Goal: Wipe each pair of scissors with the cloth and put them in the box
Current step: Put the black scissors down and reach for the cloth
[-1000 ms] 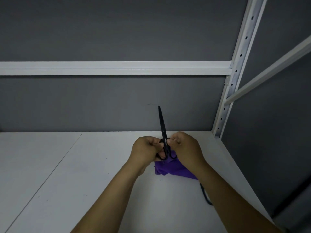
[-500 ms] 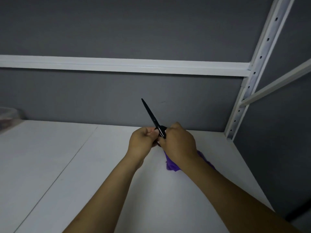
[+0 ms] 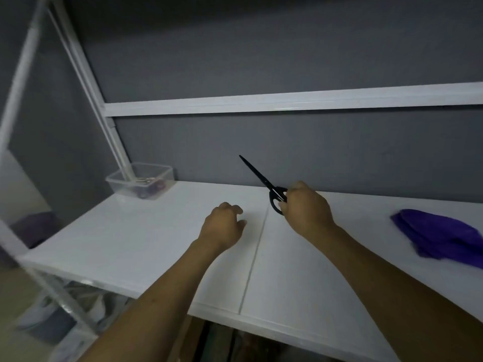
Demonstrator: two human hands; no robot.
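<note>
Since the earlier frame the two hands have parted and the scissors [image 3: 257, 175] have left the cloth [image 3: 439, 236], which now lies alone at the far right of the table [image 3: 146, 239]; the view has swung left and takes in the box [image 3: 119, 186].

Left to right: the clear box stands at the far left back corner of the table, with blurred items [image 3: 151, 188] inside that may be other pairs. The left hand [image 3: 222, 227] hovers low over the table, fingers loosely curled, holding nothing. The right hand [image 3: 305, 210], well apart from the box, grips the scissors by the handles, blades closed and pointing up and left toward the box.

Step in hand, by judgement: carrying the wiped pair to the box. Done well, the tip stays clear of the left hand and passes over the rim. The pair is then laid flat inside rather than dropped, and the free hand could steady the light box.
</note>
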